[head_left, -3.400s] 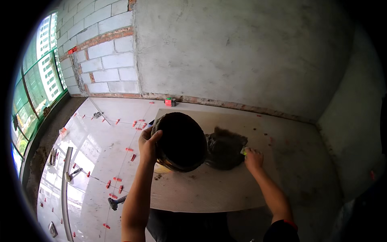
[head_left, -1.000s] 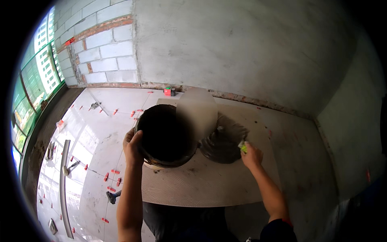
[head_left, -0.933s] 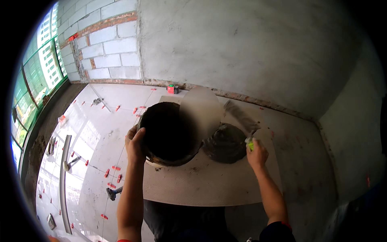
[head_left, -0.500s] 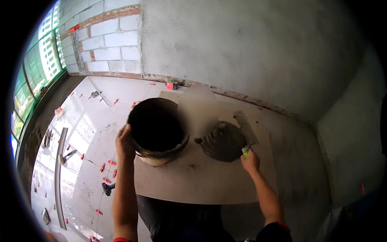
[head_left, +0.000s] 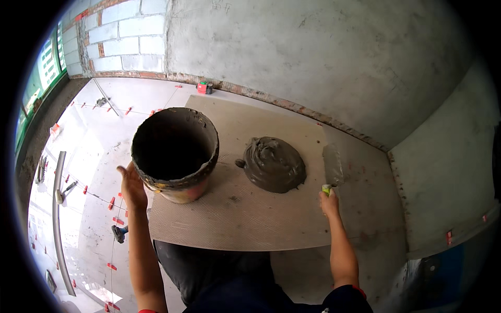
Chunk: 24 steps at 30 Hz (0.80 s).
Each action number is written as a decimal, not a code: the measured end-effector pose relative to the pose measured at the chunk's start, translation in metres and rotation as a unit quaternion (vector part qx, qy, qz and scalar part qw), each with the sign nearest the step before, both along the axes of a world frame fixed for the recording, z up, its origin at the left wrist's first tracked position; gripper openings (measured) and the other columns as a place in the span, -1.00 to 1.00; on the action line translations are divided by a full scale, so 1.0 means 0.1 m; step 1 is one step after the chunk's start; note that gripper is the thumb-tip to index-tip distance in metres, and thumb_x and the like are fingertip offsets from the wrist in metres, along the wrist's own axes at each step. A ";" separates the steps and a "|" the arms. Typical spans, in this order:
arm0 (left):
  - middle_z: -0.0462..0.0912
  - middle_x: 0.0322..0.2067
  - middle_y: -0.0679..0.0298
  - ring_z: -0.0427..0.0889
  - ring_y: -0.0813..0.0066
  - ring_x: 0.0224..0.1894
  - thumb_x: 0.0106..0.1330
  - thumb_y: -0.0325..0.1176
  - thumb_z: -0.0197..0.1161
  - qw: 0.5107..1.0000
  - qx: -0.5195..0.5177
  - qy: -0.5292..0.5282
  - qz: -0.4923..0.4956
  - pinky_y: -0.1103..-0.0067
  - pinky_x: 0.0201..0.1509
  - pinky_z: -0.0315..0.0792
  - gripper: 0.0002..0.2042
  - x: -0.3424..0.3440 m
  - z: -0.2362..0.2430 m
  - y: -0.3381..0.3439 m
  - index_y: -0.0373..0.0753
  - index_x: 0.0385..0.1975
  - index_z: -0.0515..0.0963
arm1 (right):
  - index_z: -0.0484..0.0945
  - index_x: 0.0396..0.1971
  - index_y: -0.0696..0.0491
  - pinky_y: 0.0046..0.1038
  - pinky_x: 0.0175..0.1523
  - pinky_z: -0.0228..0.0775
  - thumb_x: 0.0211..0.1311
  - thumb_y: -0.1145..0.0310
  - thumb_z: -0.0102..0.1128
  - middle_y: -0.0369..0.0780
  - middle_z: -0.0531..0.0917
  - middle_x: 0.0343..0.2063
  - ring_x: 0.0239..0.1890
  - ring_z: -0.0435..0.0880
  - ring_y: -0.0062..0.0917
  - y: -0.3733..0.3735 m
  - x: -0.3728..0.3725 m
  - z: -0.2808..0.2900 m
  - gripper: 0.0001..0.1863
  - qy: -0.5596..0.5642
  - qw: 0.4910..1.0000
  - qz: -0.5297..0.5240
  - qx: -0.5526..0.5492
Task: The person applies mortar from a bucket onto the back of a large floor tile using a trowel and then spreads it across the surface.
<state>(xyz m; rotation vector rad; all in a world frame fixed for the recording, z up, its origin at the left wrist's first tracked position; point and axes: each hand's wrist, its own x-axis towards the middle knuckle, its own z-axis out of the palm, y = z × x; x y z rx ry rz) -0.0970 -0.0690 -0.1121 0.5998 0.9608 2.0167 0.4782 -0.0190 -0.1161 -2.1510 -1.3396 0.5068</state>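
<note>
A mortar-smeared bucket [head_left: 187, 192] stands at the left of a large tan tile [head_left: 235, 224], its inside dark. My left hand [head_left: 134, 189] is at the bucket's left side, fingers stretched up and thumb apart. Whether its palm touches the wall I cannot tell. Right of the bucket, a heap of wet grey mortar [head_left: 275, 166] lies on the tile. My right hand [head_left: 329, 202] is wrapped round the yellow-green handle of a trowel [head_left: 333, 160]. The flat blade points away from me near the tile's right edge, apart from the heap.
Red levelling clips [head_left: 118, 220] dot the glossy tiled floor at left. A long metal straightedge [head_left: 59, 219] and a dark-headed tool [head_left: 119, 233] lie there. A red and green device [head_left: 204, 87] sits by the far wall [head_left: 313, 62]. Another wall [head_left: 443, 156] rises at right.
My left hand has loosened from the bucket's rim and dropped lower beside it. The trowel has shifted away from the mortar heap, to the right. The view has moved; a pale blur over the mortar is gone.
</note>
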 end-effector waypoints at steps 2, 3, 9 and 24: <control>0.44 0.02 0.08 0.34 0.28 0.14 0.39 0.01 -0.21 0.981 -0.101 0.034 0.161 0.47 0.26 0.09 -0.47 -0.18 -0.47 -0.05 -0.40 0.01 0.35 | 0.42 -0.18 0.20 -0.27 -0.20 0.39 0.13 0.23 0.06 -0.03 0.57 -0.32 -0.27 0.57 -0.25 -0.02 -0.02 0.00 -0.64 -0.169 0.984 0.002 -0.060; 0.45 0.01 0.06 0.35 0.26 0.12 0.39 -0.09 -0.13 0.963 -0.129 0.074 0.225 0.45 0.24 0.13 -0.54 -0.29 -0.69 -0.08 -0.40 0.00 0.35 | 0.40 -0.11 0.19 -0.25 -0.13 0.37 0.13 0.21 0.07 0.00 0.55 -0.25 -0.18 0.55 -0.21 0.01 -0.14 0.08 -0.59 -0.196 0.973 0.013 -0.121; 0.46 -0.04 -0.05 0.43 0.03 0.00 0.30 -0.27 -0.04 0.705 -0.444 0.526 0.171 0.33 0.05 0.29 -0.61 -0.03 -1.36 -0.26 -0.38 0.05 0.28 | 0.37 -0.01 0.13 -0.24 -0.04 0.35 0.13 0.18 0.10 -0.04 0.55 -0.14 -0.08 0.53 -0.21 0.15 0.07 0.05 -0.52 -0.235 0.945 0.042 -0.223; 0.55 -0.44 -0.16 0.52 -0.17 -0.33 0.34 -0.19 -0.23 0.663 -0.467 0.581 0.068 0.13 -0.22 0.35 -0.68 0.09 -1.07 -0.25 -0.29 -0.36 0.42 | 0.36 -0.03 0.14 -0.21 -0.07 0.38 0.13 0.17 0.08 -0.03 0.57 -0.18 -0.11 0.56 -0.18 0.20 0.10 -0.11 -0.53 -0.232 0.937 0.058 -0.255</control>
